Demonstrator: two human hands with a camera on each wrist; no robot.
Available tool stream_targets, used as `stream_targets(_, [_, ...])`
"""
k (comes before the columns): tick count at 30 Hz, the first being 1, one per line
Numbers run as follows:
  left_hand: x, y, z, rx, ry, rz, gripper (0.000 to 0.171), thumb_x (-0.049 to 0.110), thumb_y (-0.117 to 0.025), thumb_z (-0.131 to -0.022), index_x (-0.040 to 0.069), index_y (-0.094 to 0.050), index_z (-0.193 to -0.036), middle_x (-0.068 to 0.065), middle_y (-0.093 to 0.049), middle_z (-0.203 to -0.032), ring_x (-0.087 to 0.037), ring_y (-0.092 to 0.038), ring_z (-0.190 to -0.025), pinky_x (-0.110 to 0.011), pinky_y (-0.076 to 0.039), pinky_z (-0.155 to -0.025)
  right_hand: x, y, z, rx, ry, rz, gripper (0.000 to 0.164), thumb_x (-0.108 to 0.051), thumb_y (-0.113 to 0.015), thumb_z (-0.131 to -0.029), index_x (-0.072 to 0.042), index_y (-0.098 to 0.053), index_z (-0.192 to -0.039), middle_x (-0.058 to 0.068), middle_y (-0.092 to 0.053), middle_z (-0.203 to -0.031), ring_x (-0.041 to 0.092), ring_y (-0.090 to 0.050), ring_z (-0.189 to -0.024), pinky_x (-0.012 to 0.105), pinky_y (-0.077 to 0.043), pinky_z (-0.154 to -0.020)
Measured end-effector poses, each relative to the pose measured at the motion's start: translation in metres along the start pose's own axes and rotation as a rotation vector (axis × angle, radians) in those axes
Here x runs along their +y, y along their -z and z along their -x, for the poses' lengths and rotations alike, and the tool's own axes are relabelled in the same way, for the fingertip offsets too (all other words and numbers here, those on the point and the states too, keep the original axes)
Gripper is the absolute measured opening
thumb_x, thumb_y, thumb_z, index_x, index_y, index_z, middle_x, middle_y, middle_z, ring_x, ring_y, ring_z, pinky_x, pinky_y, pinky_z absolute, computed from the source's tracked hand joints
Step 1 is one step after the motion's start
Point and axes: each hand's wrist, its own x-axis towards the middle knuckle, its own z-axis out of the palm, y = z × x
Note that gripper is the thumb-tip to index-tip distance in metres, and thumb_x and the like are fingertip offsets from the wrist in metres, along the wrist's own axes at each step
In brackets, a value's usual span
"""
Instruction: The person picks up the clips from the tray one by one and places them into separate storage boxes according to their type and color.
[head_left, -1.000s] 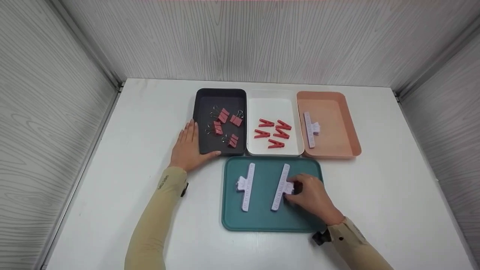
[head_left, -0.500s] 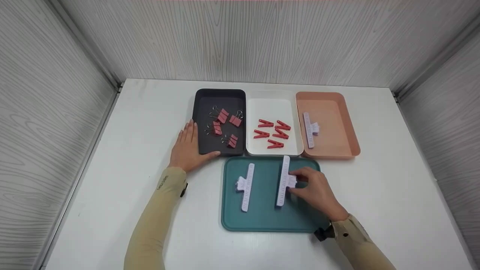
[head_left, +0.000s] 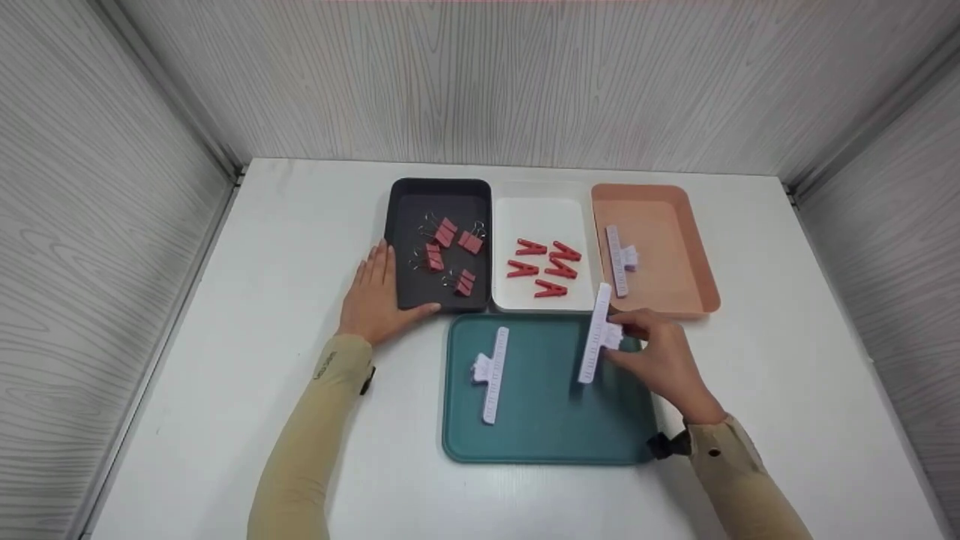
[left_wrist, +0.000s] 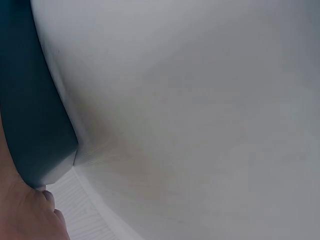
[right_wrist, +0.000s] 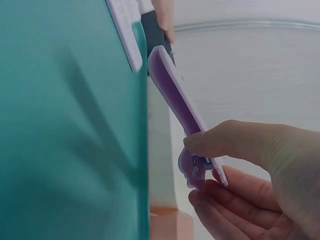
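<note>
My right hand (head_left: 660, 360) pinches a long lavender clip (head_left: 595, 337) by its handle and holds it above the right part of the teal tray (head_left: 540, 442). In the right wrist view, thumb and fingers close on the spring end of this clip (right_wrist: 177, 97), which casts a shadow on the tray. A second lavender clip (head_left: 495, 375) lies on the tray's left half. My left hand (head_left: 371, 296) rests with straight fingers against the left side of the black tray (head_left: 442, 187), its thumb along the front edge. Several pink binder clips (head_left: 465, 282) lie in that tray.
In the middle stands a white tray (head_left: 540, 195) with several red pegs (head_left: 551, 288). Right of it, a peach tray (head_left: 682, 285) holds one lavender clip (head_left: 618, 262) by its left wall. All three trays stand side by side behind the teal one. Panels enclose the table.
My right hand has lifted the lavender clip off the teal tray and carried it rightward and away from me, toward the peach tray. The left hand has stayed in place.
</note>
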Motion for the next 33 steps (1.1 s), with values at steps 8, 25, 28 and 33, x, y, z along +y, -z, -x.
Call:
stream_targets(8, [0.0,0.0,0.001,0.002,0.002,0.006,0.133,0.09,-0.047,-0.079,-0.005,-0.001,-0.16,-0.02,0.003,-0.168,-0.029,0.004,-0.155,-0.035,0.006,-0.124,0.012,0.026,-0.012,0.107,0.03,0.006,0.042,0.001,-0.085,-0.08,0.002,-0.07,-0.119,0.014,-0.066,-0.114,0.029,-0.068,-0.1,0.048,-0.057,-0.092])
stream_targets(25, [-0.001,-0.002,-0.001,0.028,-0.006,0.02,0.135,0.091,-0.048,-0.078,-0.006,-0.004,-0.16,-0.021,0.0,-0.168,-0.03,0.001,-0.155,-0.037,0.003,-0.124,0.041,0.074,-0.048,0.13,-0.125,0.047,0.041,-0.003,-0.081,-0.086,0.002,-0.067,-0.124,0.02,-0.065,-0.12,0.034,-0.064,-0.107,0.054,-0.052,-0.098])
stream_targets(28, [-0.001,-0.002,-0.001,0.028,-0.007,0.02,0.135,0.092,-0.048,-0.078,-0.006,-0.004,-0.16,-0.021,0.0,-0.168,-0.031,0.001,-0.155,-0.037,0.003,-0.124,0.045,0.08,-0.054,0.124,-0.149,0.056,0.041,-0.004,-0.08,-0.087,0.002,-0.066,-0.126,0.02,-0.064,-0.122,0.035,-0.063,-0.108,0.052,-0.053,-0.099])
stream_targets(33, [0.0,0.0,-0.001,0.014,-0.004,0.019,0.135,0.092,-0.048,-0.078,-0.006,-0.003,-0.16,-0.021,0.001,-0.168,-0.03,0.003,-0.155,-0.036,0.004,-0.124,0.052,0.088,-0.067,0.116,-0.153,0.087,0.043,-0.006,-0.079,-0.088,0.004,-0.065,-0.128,0.021,-0.066,-0.12,0.032,-0.064,-0.105,0.041,-0.056,-0.091])
